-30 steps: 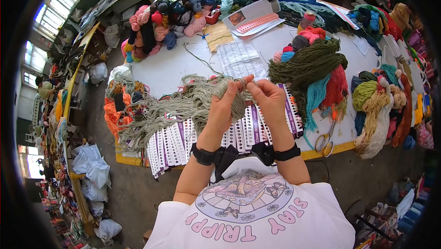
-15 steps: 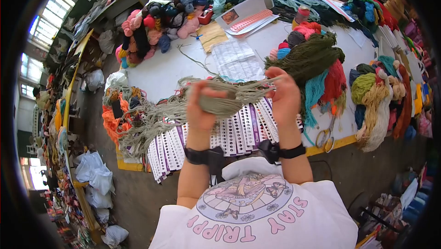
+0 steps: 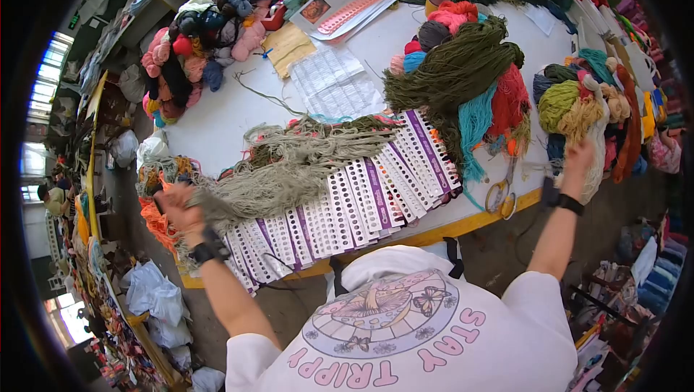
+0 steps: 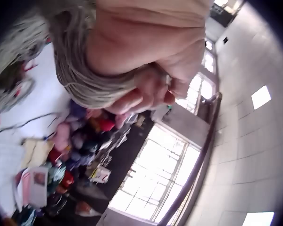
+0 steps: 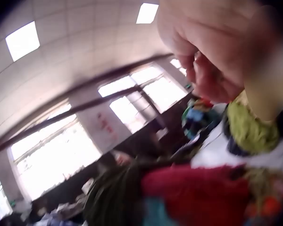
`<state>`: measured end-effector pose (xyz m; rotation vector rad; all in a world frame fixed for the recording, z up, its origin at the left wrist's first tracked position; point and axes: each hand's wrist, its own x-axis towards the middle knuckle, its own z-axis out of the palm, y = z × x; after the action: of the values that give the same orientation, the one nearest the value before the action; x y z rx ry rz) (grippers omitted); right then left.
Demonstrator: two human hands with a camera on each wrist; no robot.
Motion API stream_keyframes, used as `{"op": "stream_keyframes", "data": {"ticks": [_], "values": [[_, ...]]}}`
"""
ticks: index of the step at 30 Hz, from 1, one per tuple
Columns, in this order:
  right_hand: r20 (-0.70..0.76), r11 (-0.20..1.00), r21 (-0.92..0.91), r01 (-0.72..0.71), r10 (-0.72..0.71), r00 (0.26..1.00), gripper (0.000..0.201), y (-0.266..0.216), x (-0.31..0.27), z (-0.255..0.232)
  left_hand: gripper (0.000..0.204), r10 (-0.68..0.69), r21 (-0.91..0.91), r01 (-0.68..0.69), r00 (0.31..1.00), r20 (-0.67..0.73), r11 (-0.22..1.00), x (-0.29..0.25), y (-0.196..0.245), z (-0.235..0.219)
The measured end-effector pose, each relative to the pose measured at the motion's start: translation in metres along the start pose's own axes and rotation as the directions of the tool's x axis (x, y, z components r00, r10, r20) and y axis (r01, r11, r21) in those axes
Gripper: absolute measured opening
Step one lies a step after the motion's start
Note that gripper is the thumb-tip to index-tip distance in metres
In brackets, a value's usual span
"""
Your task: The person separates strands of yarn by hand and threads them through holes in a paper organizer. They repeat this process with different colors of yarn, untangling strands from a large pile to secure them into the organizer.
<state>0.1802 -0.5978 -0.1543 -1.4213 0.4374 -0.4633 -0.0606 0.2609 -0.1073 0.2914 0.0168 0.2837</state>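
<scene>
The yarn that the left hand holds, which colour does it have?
The yarn is a muted grey; the left wrist view shows it best.

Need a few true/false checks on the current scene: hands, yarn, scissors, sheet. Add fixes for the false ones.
1. The left hand grips grey-green yarn. True.
2. The right hand touches the left hand. False: they are wide apart.
3. The scissors are in the left hand. False: they lie near the table's yellow edge.
4. The dark green yarn lies right of the printed sheet. True.
</scene>
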Motion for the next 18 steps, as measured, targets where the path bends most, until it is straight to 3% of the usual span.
{"op": "stream_keyframes", "data": {"ticks": [1,2,3,4,5,6,7,8,9,11,14,15,18], "values": [[0.114,0.993,0.031,-0.118,0.114,0.987,0.017,-0.004,-0.048,0.064,0.034,-0.036,-0.011,0.036,0.999,0.004,0.999,0.014,-0.076,0.023],[0.224,0.971,0.035,-0.238,0.225,0.948,0.018,-0.011,-0.099,0.132,0.026,-0.057,0.198,0.046,0.997,0.048,0.979,0.023,-0.145,0.048],[0.486,0.941,-0.218,-0.258,0.334,0.808,0.019,0.019,-0.106,0.151,0.022,-0.104,0.198,0.131,0.985,-0.14,0.971,0.024,-0.201,0.052],[0.564,0.946,-0.211,-0.246,0.323,0.76,0.021,0.046,-0.136,0.178,0.02,-0.348,0.089,0.375,0.91,-0.227,0.923,0.032,-0.241,0.033],[0.768,0.905,-0.208,-0.37,0.386,0.511,0.023,0.071,-0.151,0.195,0.015,-0.502,0.029,0.509,0.855,-0.131,0.86,0.04,-0.288,0.026],[0.743,0.862,-0.271,-0.428,0.47,0.476,0.019,0.088,-0.17,0.216,0.015,-0.48,0.201,0.531,0.84,-0.253,0.823,0.043,-0.333,0.017],[0.735,0.798,-0.333,-0.503,0.554,0.392,0.028,0.1,-0.181,0.229,0.015,-0.491,0.343,0.613,0.783,-0.382,0.711,0.05,-0.371,0.008],[0.743,0.758,-0.276,-0.591,0.558,0.369,0.039,0.112,-0.191,0.238,0.02,-0.478,0.45,0.635,0.771,-0.421,0.628,0.052,-0.4,0.002],[0.765,0.672,-0.247,-0.698,0.578,0.285,0.039,0.126,-0.194,0.24,0.026,-0.461,0.548,0.649,0.761,-0.456,0.529,0.056,-0.421,-0.002],[0.783,0.622,-0.216,-0.753,0.571,0.246,0.039,0.131,-0.2,0.246,0.033,-0.442,0.646,0.667,0.739,-0.509,0.371,0.063,-0.446,-0.015],[0.809,0.536,-0.227,-0.813,0.569,0.149,0.032,0.144,-0.193,0.245,0.026,-0.404,0.63,0.733,0.674,-0.619,0.258,0.075,-0.458,-0.025],[0.813,0.558,-0.225,-0.799,0.56,0.162,0.028,0.146,-0.191,0.245,0.024,-0.388,0.625,0.751,0.652,-0.651,0.214,0.078,-0.46,-0.026],[0.815,0.639,-0.238,-0.731,0.541,0.207,0.022,0.153,-0.184,0.246,0.016,-0.324,0.617,0.746,0.665,-0.672,0.252,0.085,-0.465,-0.026]]}}
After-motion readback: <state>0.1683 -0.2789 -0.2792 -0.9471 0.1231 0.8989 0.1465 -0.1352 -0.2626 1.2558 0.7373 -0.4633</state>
